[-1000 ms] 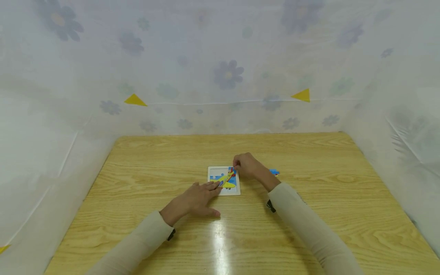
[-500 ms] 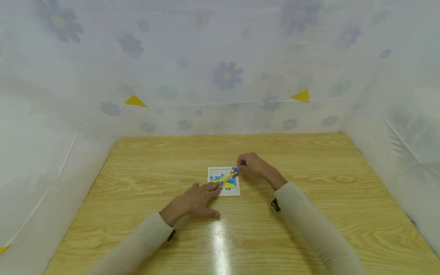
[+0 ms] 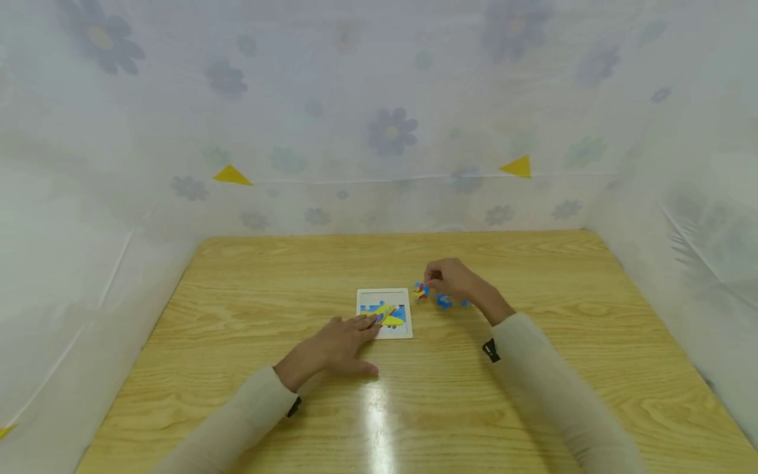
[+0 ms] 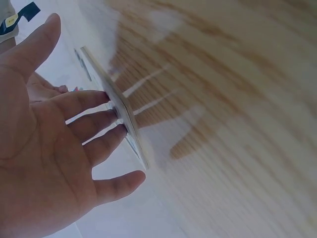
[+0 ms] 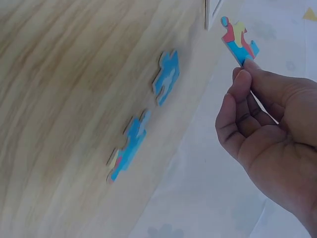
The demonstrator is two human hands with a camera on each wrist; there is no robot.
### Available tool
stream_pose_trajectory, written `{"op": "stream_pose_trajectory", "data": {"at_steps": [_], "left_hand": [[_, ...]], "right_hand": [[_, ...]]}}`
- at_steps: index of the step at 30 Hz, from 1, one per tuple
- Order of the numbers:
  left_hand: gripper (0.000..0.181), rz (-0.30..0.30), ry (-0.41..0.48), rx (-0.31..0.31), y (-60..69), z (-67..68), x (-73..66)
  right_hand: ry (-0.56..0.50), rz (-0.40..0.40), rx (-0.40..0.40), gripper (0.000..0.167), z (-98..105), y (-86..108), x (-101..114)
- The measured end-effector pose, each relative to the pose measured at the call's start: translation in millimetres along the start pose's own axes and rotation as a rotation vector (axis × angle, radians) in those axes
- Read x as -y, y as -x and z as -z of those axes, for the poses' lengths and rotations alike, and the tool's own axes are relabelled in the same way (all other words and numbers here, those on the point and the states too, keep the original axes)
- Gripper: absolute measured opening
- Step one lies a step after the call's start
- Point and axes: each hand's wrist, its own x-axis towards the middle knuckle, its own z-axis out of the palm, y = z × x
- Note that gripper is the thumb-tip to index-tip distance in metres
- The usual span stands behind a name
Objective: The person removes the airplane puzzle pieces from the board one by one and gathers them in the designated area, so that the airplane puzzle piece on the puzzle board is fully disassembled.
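Note:
Between thumb and fingers my right hand pinches a jigsaw piece in blue, red and yellow, held up off the table just right of the puzzle tray. The white-rimmed puzzle tray lies mid-table, its lower part filled with pieces of a yellow airplane picture; its upper part shows bare white. My left hand rests its straight fingertips on the tray's left side, covering some of the picture. In the left wrist view the palm faces the camera, thumb apart from the fingers.
Two loose jigsaw pieces lie right of the tray: a blue one nearer it and a blue one with red and yellow farther off. A wood-grain table spreads around, with flowered white sheeting behind and at both sides.
My right hand has drawn the blue, red and yellow piece out of the tray's upper right corner and moved right with it. The left hand stays in place on the tray.

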Motion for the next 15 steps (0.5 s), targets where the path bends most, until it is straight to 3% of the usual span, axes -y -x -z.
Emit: {"op": "stream_pose_trajectory", "data": {"at_steps": [15], "left_hand": [[0.082, -0.013, -0.022, -0.026, 6.3, -1.2, 0.9]], "right_hand": [[-0.007, -0.019, -0.003, 0.015, 22, 16.4, -26]]}}
